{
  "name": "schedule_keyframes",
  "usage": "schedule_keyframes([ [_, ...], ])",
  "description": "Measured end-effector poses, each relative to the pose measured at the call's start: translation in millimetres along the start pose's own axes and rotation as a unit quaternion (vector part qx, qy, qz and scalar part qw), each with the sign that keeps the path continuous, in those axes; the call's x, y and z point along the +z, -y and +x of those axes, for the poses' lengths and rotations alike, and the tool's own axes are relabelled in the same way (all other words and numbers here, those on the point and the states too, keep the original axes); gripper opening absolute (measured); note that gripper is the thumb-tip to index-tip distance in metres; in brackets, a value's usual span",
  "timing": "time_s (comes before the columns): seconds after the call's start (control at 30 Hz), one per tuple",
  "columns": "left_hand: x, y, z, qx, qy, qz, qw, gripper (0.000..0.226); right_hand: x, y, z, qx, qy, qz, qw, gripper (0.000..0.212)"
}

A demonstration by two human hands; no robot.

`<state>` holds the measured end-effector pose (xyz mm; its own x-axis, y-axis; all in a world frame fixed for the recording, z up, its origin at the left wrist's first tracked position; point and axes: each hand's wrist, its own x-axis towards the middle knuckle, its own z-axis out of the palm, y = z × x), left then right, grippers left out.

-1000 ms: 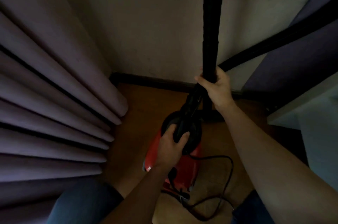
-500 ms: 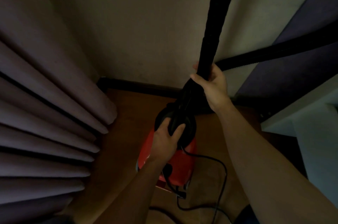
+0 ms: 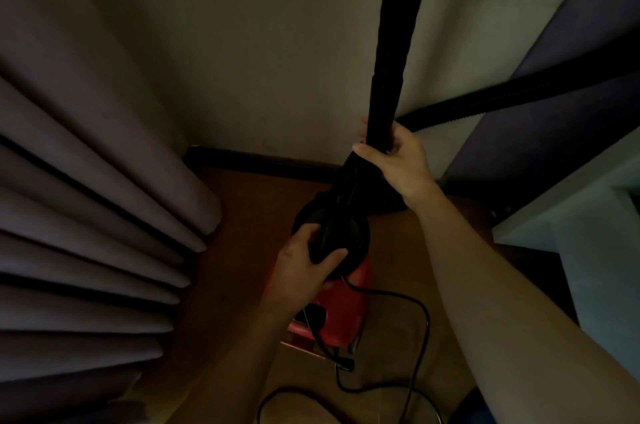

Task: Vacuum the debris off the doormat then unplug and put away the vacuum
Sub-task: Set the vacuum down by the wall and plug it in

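While the left hand [image 3: 304,267] grips the black top of the red vacuum [image 3: 341,312] on the floor, the right hand [image 3: 394,160] above it clasps the upright black hose [image 3: 394,53].

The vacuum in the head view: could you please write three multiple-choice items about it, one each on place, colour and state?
1. Where is the vacuum?
A. Down at the floor, beside the curtain
B. On a table
C. On a shelf

2. What colour is its body?
A. Blue
B. Red
C. White

3. What is the right hand doing?
A. Hanging free
B. Gripping the tube
C. Holding a plug

Answers:
1 A: wood boards show around it, and the curtain folds hang just to its left.
2 B: the casing under the black top is red.
3 B: its fingers curl round the upright black tube.
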<state>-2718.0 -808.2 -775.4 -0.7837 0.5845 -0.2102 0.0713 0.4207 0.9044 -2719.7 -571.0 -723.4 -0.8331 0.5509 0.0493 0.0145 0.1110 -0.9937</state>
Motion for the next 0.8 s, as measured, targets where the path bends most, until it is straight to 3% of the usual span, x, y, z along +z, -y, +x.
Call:
schedule_keyframes([
  [0.3,-34.0,-8.9,-6.2,0.035,0.030,0.103,0.994,0.072,-10.1,9.4,-15.3,-0.003,-0.004,-0.069,0.998,0.057],
  [0.5,-86.1,-23.2,-5.9,0.064,0.077,0.247,0.964,0.066,-24.7,17.6,-65.2,0.046,-0.031,-0.183,0.982,0.087],
  [0.67,-78.1,-8.9,-29.0,0.088,0.098,0.317,0.939,0.074,-6.9,0.4,-127.7,0.058,-0.083,-0.235,0.967,0.065],
  [0.8,-69.5,1.4,-24.7,0.098,0.154,0.385,0.904,0.090,17.1,-18.9,-154.1,0.051,0.015,-0.307,0.950,0.055],
])
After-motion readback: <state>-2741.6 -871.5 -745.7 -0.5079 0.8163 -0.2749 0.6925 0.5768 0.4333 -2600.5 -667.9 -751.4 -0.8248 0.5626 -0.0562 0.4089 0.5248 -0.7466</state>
